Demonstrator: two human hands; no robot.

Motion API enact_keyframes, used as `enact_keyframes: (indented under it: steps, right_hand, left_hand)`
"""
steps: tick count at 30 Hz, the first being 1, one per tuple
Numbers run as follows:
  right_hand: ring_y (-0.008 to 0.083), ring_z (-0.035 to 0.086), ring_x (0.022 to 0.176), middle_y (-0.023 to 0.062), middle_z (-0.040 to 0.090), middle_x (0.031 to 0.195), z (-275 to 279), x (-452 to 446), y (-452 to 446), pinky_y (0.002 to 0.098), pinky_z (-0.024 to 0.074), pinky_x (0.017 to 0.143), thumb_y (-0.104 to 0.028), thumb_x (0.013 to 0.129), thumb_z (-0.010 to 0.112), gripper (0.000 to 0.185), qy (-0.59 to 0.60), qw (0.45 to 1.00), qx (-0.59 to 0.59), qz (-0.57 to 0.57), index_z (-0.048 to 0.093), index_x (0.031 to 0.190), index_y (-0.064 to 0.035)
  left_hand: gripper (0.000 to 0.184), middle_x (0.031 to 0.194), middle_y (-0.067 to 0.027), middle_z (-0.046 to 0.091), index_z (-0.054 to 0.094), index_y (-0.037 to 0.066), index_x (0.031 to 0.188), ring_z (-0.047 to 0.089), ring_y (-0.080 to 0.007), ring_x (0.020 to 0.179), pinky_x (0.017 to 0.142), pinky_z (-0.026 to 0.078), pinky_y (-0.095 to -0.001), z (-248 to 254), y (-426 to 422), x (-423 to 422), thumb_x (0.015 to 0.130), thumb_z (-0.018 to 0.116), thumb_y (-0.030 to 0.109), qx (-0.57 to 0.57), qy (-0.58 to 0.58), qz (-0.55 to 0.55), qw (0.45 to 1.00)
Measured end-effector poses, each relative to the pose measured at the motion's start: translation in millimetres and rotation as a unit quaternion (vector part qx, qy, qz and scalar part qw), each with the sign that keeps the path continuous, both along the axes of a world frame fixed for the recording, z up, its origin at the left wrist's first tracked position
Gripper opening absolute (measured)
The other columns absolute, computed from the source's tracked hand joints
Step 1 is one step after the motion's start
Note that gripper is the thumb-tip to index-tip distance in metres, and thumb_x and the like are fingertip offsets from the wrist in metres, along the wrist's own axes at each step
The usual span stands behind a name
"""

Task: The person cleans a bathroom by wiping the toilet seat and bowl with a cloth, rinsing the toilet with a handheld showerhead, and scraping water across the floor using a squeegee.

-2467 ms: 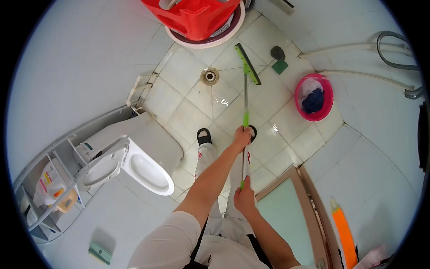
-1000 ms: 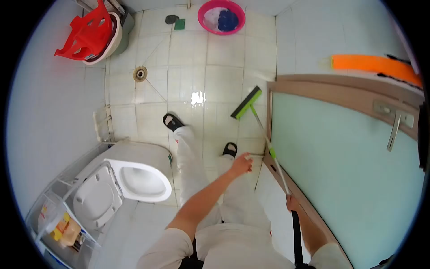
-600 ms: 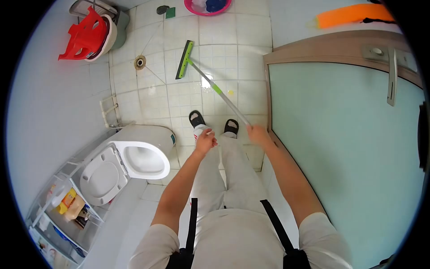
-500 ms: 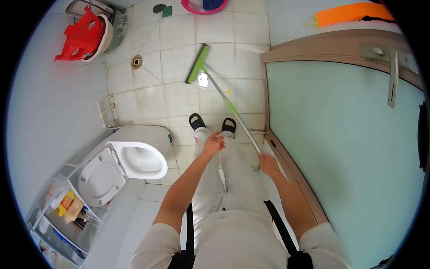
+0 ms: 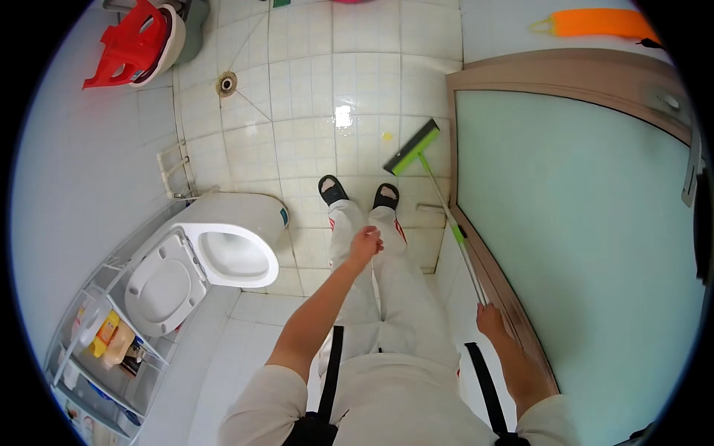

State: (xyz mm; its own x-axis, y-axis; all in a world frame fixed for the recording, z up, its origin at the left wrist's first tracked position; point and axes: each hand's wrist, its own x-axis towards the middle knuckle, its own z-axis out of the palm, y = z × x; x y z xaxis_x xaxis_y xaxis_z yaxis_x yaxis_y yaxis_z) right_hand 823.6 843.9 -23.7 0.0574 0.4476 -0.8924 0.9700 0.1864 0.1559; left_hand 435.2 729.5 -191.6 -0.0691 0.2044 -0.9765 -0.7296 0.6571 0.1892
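Note:
A floor squeegee (image 5: 416,147) with a green and dark head and a silver pole slants from near the door frame down to my right side. My right hand (image 5: 489,320) is wrapped round the upper end of its pole. The head appears to be on or just over the tiles, beyond my right foot. In front of my thighs hangs my left hand (image 5: 367,244), fingers loosely curled in, with nothing visible in them. A small yellow spot (image 5: 387,137) lies on the floor beside the squeegee head.
On the left stands a toilet (image 5: 236,253) with its lid up, next to a shelf rack (image 5: 111,364) of bottles. A floor drain (image 5: 227,84) lies ahead; a red plastic stool (image 5: 130,44) and basins are by the wall. The frosted glass door (image 5: 573,223) is at my right.
My right hand has moved right and back toward me with the pole. The squeegee head has swung right, from the middle of the floor to near the door frame. My left hand stays curled.

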Motion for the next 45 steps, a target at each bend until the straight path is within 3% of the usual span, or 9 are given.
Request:
enact_keyframes:
  steps: [6, 10, 19, 22, 30, 31, 34, 38, 45]
  right_hand:
    - [0.0366, 0.062, 0.082, 0.0191, 0.063, 0.088, -140.1, -169.9, 45.9, 0.0465, 0.0497, 0.068, -0.034, 0.094, 0.046, 0.037, 0.143, 0.978, -0.033, 0.15, 0.06, 0.09, -0.0001]
    - [0.0376, 0.063, 0.088, 0.0188, 0.065, 0.092, -121.2, -355.7, 34.0, 0.0452, 0.0498, 0.076, -0.037, 0.092, 0.048, 0.037, 0.208, 0.971, -0.013, 0.115, 0.06, 0.095, -0.0021]
    - [0.0449, 0.058, 0.093, 0.0287, 0.06, 0.098, -37.0, -131.0, 33.4, 0.0491, 0.0443, 0.081, -0.041, 0.097, 0.034, 0.051, 0.138, 0.982, -0.126, -0.025, 0.058, 0.103, 0.0045]
    - [0.0287, 0.059, 0.071, 0.0215, 0.061, 0.08, -49.3, -4.2, 21.5, 0.0419, 0.0433, 0.062, -0.032, 0.099, 0.037, 0.045, 0.1, 0.987, -0.038, 0.118, 0.057, 0.087, 0.0063]
    - [0.0382, 0.059, 0.088, 0.0251, 0.06, 0.098, -147.9, -277.5, -26.3, 0.0446, 0.048, 0.072, -0.026, 0.098, 0.039, 0.038, 0.215, 0.911, -0.101, 0.338, 0.058, 0.106, 0.0059]
    - [0.0376, 0.057, 0.098, 0.0269, 0.058, 0.104, -133.8, -361.7, -41.4, 0.0443, 0.0473, 0.077, -0.033, 0.097, 0.038, 0.044, 0.181, 0.965, -0.113, 0.152, 0.058, 0.106, 0.006]
    - [0.0355, 0.064, 0.074, 0.0248, 0.063, 0.083, -111.6, -513.4, -67.7, 0.0444, 0.0492, 0.07, -0.036, 0.096, 0.037, 0.048, 0.138, 0.981, -0.135, 0.032, 0.057, 0.094, 0.0077]
    - [0.0342, 0.06, 0.055, 0.0202, 0.061, 0.069, -86.4, -540.8, -88.9, 0.0434, 0.0486, 0.062, -0.033, 0.094, 0.041, 0.041, 0.297, 0.938, -0.07, 0.168, 0.055, 0.088, 0.0048]
    - [0.0256, 0.061, 0.061, 0.0154, 0.06, 0.071, 126.5, -492.7, -57.4, 0.0396, 0.048, 0.053, -0.017, 0.089, 0.049, 0.019, 0.29, 0.869, -0.165, 0.364, 0.052, 0.096, 0.0006]
  left_hand:
    - [0.033, 0.081, -0.0073, 0.062, 0.052, 0.005, 0.117, 0.062, -0.0161, 0.067, 0.06, 0.049, -0.0282, 19.5, -19.1, -39.0, 0.09, 0.054, 0.024, -0.014, 0.058, 0.01, 0.998]
    - [0.032, 0.083, -0.0075, 0.062, 0.052, 0.005, 0.117, 0.063, -0.0162, 0.069, 0.061, 0.05, -0.0274, 38.2, -36.3, -56.8, 0.091, 0.054, 0.023, -0.001, 0.113, 0.014, 0.993]
    - [0.035, 0.075, -0.0097, 0.062, 0.052, -0.003, 0.114, 0.061, -0.0158, 0.059, 0.054, 0.048, -0.0279, 21.3, -93.3, -42.8, 0.087, 0.056, 0.018, -0.015, 0.123, 0.137, 0.983]
    - [0.036, 0.075, -0.0097, 0.062, 0.052, -0.003, 0.115, 0.061, -0.0161, 0.06, 0.056, 0.049, -0.0287, 19.5, -108.8, -29.0, 0.087, 0.056, 0.019, 0.005, 0.123, 0.144, 0.982]
    - [0.038, 0.078, -0.0098, 0.063, 0.053, -0.003, 0.116, 0.063, -0.0174, 0.064, 0.061, 0.05, -0.0293, 6.6, -137.6, -36.5, 0.087, 0.056, 0.021, -0.031, 0.108, 0.145, 0.983]
    - [0.038, 0.078, -0.0096, 0.063, 0.053, -0.003, 0.117, 0.063, -0.0174, 0.064, 0.061, 0.05, -0.0294, 5.7, -141.1, -46.1, 0.087, 0.056, 0.021, -0.031, 0.11, 0.15, 0.982]
    - [0.039, 0.078, -0.0088, 0.062, 0.053, -0.001, 0.118, 0.063, -0.0178, 0.064, 0.062, 0.051, -0.0301, 15.0, -154.8, -68.5, 0.088, 0.056, 0.023, -0.03, 0.095, 0.187, 0.977]
    - [0.037, 0.082, -0.0078, 0.062, 0.052, 0.002, 0.117, 0.063, -0.019, 0.068, 0.065, 0.051, -0.0316, 33.4, -157.3, -105.7, 0.09, 0.055, 0.027, 0.017, 0.04, 0.29, 0.956]
    - [0.033, 0.086, -0.0103, 0.06, 0.045, 0.009, 0.114, 0.064, -0.0231, 0.079, 0.069, 0.053, -0.034, 116.2, -104.5, -192.8, 0.091, 0.056, 0.031, 0.169, -0.17, 0.556, 0.796]
